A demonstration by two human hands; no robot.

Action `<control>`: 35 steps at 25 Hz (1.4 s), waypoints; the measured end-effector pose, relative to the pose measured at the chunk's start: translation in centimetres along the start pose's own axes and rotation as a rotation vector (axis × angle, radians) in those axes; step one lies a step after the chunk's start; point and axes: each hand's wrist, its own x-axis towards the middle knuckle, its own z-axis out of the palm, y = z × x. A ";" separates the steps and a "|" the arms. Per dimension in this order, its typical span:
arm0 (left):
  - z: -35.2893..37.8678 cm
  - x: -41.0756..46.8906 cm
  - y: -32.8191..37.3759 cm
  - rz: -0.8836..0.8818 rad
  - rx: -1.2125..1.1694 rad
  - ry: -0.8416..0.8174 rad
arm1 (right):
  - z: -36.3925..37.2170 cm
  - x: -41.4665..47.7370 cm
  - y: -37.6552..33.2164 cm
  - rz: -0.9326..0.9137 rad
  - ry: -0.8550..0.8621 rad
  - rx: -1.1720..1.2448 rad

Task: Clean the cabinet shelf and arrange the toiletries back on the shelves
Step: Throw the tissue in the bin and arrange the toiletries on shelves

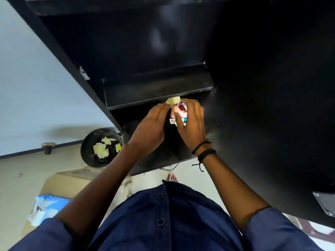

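Observation:
Both hands reach into the lower compartment of a black cabinet, just under its empty middle shelf. My right hand grips a small bundle of toiletries, pink and white with a red patch. My left hand lies beside the bundle with straight fingers, its fingertips touching the bundle's left side. A pale yellow cloth or tissue shows just behind the hands. What else the lower compartment holds is hidden by the hands and the dark.
A black bin holding crumpled yellow tissues stands on the floor left of the cabinet. A beige box with a blue and white pack lies at the lower left. The open cabinet door hangs at my right. My bare foot is on the tiled floor.

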 end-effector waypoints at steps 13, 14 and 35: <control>8.3 4.9 -3.9 -0.363 -0.129 -0.414 | 6.4 7.9 10.1 -0.047 -0.730 -0.467; 8.4 4.9 -4.1 -0.378 -0.130 -0.420 | 7.0 8.4 10.3 -0.088 -0.767 -0.558; 8.2 1.7 -3.9 -0.509 -0.320 -0.305 | 5.4 6.9 9.5 -0.074 -0.563 -0.547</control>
